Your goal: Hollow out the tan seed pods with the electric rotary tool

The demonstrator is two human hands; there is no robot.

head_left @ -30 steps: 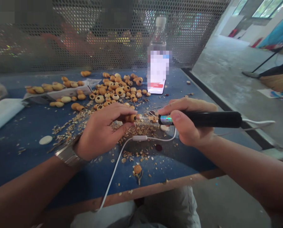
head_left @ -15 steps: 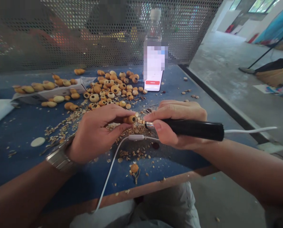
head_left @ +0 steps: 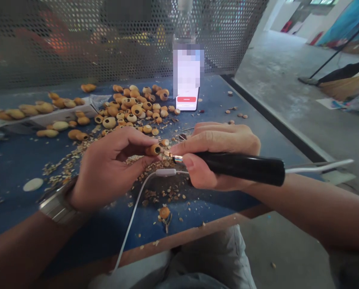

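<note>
A small tan gourd [head_left: 154, 150] with a dark round hole in its end is pinched between the thumb and fingers of my left hand [head_left: 107, 162]. The hole faces right and toward me. My right hand [head_left: 218, 150] is wrapped round a black corded rotary tool [head_left: 242, 165], its thin metal tip pointing left, just beside the hole. Whether the tip touches the gourd I cannot tell. Beneath the hands, pale chips [head_left: 167, 194] are strewn over the blue tabletop [head_left: 107, 230]. A white cord with an inline switch [head_left: 166, 172] runs across the table in front of the hands.
Several cut gourds [head_left: 131, 108] are heaped behind my left hand, with whole ones along a long box [head_left: 47, 120]. A lit phone [head_left: 186, 90] leans against a clear bottle [head_left: 184, 30]. Behind them rises a perforated metal screen [head_left: 107, 56]. The table's front edge [head_left: 197, 230] is close to me.
The whole view has shifted, so the table and its things appear farther left. Both hands keep their grips. The rotary tool's rear end has dipped slightly relative to its tip.
</note>
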